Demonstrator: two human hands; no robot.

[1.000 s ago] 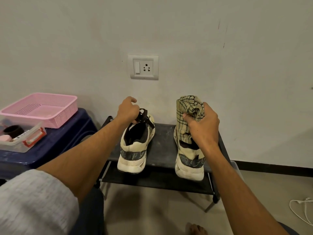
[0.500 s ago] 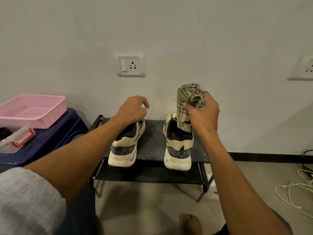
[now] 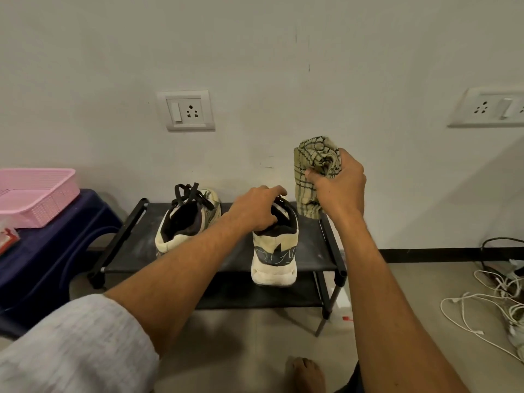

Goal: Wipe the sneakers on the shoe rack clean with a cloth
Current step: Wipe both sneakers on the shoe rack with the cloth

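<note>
Cloth (image 3: pixel 313 163) clenched in right hand (image 3: pixel 341 191); left hand (image 3: pixel 255 209) seemingly grasps right sneaker (image 3: pixel 275 251) at collar.

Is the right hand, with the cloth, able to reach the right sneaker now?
Probably yes. The right hand holds the cloth just above the right sneaker, beside it, with nothing between. The left hand grips its opening, so the heel and sides look freest.

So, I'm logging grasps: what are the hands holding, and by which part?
The right hand grips the checked cloth around its bunched top, lower end hanging. The left hand seems to grip the right-hand sneaker at its tongue and collar.
</note>
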